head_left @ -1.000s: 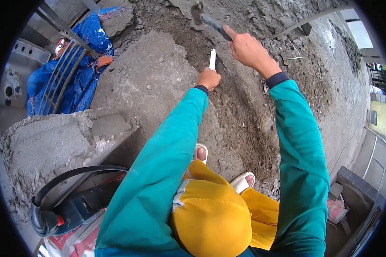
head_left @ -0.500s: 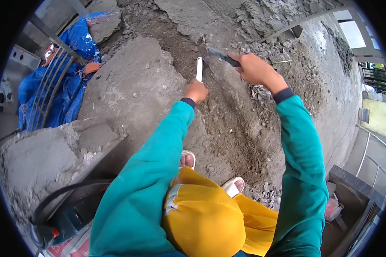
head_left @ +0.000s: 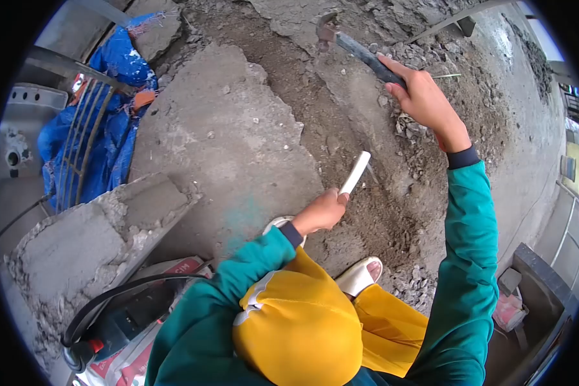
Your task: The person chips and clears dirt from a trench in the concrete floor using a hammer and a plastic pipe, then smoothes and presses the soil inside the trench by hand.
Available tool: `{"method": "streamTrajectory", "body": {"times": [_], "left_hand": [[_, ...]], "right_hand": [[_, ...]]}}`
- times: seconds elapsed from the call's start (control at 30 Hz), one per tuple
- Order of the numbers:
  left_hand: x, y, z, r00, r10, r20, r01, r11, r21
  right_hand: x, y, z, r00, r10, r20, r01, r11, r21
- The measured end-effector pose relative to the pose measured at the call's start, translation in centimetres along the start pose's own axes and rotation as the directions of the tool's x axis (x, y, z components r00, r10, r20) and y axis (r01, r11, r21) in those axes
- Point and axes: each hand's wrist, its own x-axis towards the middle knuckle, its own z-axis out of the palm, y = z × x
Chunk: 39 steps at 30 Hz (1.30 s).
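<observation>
My right hand (head_left: 423, 100) is closed round the dark handle of a hammer (head_left: 360, 53), its rusty head up and to the left over the broken ground. In my left hand (head_left: 323, 209) is a short white rod, perhaps a piece of plastic pipe (head_left: 355, 172), slanting up to the right. The hammer head and the white piece are well apart. Below them runs a trench of loose brown soil (head_left: 341, 138) between broken concrete slabs (head_left: 219, 116).
A blue tarp (head_left: 119, 58) and a metal grille (head_left: 77, 141) lie on the left, near a steel sink (head_left: 29, 122). A concrete block (head_left: 77, 238) and a power tool (head_left: 125, 325) sit lower left. Rubble (head_left: 424, 161) lies along the right. My sandal (head_left: 360, 276) stands by the trench.
My left hand has drawn the white piece down and to the right, toward my body, and tilted it. My right hand has moved the hammer up and right, away from the white piece.
</observation>
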Motion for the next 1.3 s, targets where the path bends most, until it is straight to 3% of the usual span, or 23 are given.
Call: {"method": "streamTrajectory", "body": {"times": [0.07, 0.1, 0.17, 0.2, 0.23, 0.37, 0.43, 0.5, 0.53, 0.57, 0.63, 0.7, 0.73, 0.83, 0.87, 0.93, 1.0, 1.03, 1.1, 1.17, 1.23, 1.3], "left_hand": [[-3.1, -0.3, 1.7, 0.999, -0.009, -0.050, 0.001, 0.987, -0.159], [-2.5, 0.5, -0.7, 0.994, -0.034, -0.107, 0.021, 0.992, -0.125], [-1.2, 0.3, -2.9, 0.992, -0.001, -0.128, -0.016, 0.991, -0.133], [-0.1, 0.5, -3.4, 0.989, 0.019, -0.145, -0.037, 0.991, -0.126], [0.8, 0.5, -3.4, 0.976, -0.001, -0.220, -0.028, 0.991, -0.129], [5.9, -0.4, -0.3, 0.937, -0.029, -0.347, 0.004, 0.997, -0.074], [4.6, -0.6, 2.0, 0.948, -0.003, -0.318, 0.014, 0.999, 0.031], [1.8, -1.2, 3.2, 0.986, -0.023, -0.165, 0.030, 0.999, 0.043], [0.0, -1.3, 2.5, 0.982, -0.039, 0.184, 0.042, 0.999, -0.009], [-1.2, -1.7, 2.7, 0.936, -0.009, 0.353, 0.007, 1.000, 0.008], [-2.6, -2.4, 2.9, 0.991, 0.074, 0.113, -0.072, 0.997, -0.019], [-1.0, -1.8, 1.3, 0.990, 0.065, -0.121, -0.070, 0.997, -0.043], [0.2, -1.1, 0.2, 0.983, 0.011, -0.185, -0.027, 0.996, -0.087], [5.2, -1.4, 0.1, 0.949, -0.030, -0.314, -0.002, 0.995, -0.102], [6.1, -1.7, 1.2, 0.935, -0.037, -0.353, 0.011, 0.997, -0.076], [3.0, -1.0, 3.2, 0.974, -0.028, -0.226, 0.004, 0.995, -0.104], [-1.1, -1.2, 4.6, 0.982, -0.013, 0.189, 0.029, 0.996, -0.083], [-2.8, -1.7, 6.2, 0.996, -0.004, 0.086, 0.011, 0.996, -0.084], [-3.3, -1.9, 5.0, 0.979, -0.004, 0.202, 0.018, 0.997, -0.071], [-2.8, -1.5, 3.4, 0.995, -0.082, 0.050, 0.088, 0.986, -0.144], [-1.0, -1.5, 2.4, 0.983, -0.089, -0.159, 0.049, 0.970, -0.237], [2.1, -2.0, 1.5, 0.986, -0.137, -0.092, 0.094, 0.924, -0.371]], "right_hand": [[-0.8, 0.2, 0.2, 0.999, 0.001, -0.034, -0.002, 0.999, -0.032], [-1.5, -0.2, 0.4, 0.999, 0.006, -0.033, -0.007, 1.000, -0.027], [-2.5, -1.4, -0.1, 0.972, 0.218, 0.083, -0.223, 0.973, 0.061], [-3.0, -1.5, 0.5, 0.997, 0.031, -0.076, -0.025, 0.997, 0.078], [-3.9, -1.6, 0.2, 0.987, 0.158, 0.012, -0.158, 0.986, 0.047], [-6.5, -2.2, 0.8, 0.980, 0.200, 0.018, -0.201, 0.975, 0.095], [-7.4, -2.1, 0.9, 0.970, 0.238, 0.044, -0.241, 0.966, 0.093], [-8.3, -1.6, 1.3, 0.992, 0.108, -0.071, -0.102, 0.991, 0.081], [-8.3, -2.8, 0.3, 0.956, 0.285, 0.065, -0.289, 0.955, 0.062], [-8.7, -2.7, 0.2, 0.958, 0.282, 0.058, -0.286, 0.957, 0.058], [-9.5, -1.8, 0.8, 0.985, 0.167, -0.043, -0.163, 0.983, 0.081], [-9.8, -2.2, 0.2, 0.971, 0.240, 0.006, -0.239, 0.968, 0.078], [-9.3, -3.8, -0.9, 0.928, 0.355, 0.111, -0.360, 0.932, 0.030], [-9.6, -2.6, 0.6, 0.977, 0.210, -0.025, -0.206, 0.973, 0.106], [-9.4, -3.0, 0.5, 0.975, 0.224, 0.000, -0.223, 0.969, 0.107], [-9.5, -3.1, 0.6, 0.979, 0.203, 0.003, -0.202, 0.973, 0.109], [-9.5, -3.4, 0.7, 0.984, 0.181, -0.008, -0.179, 0.977, 0.116], [-9.4, -3.5, 0.7, 0.980, 0.196, 0.015, -0.197, 0.976, 0.093], [-9.4, -3.7, 0.7, 0.972, 0.229, 0.045, -0.232, 0.970, 0.066], [-9.6, -4.6, 0.5, 0.932, 0.351, 0.089, -0.353, 0.935, 0.015], [-10.0, -3.4, 1.7, 0.946, 0.323, 0.035, -0.324, 0.945, 0.029], [-9.9, -3.2, 2.2, 0.955, 0.296, -0.013, -0.295, 0.954, 0.046]]}}
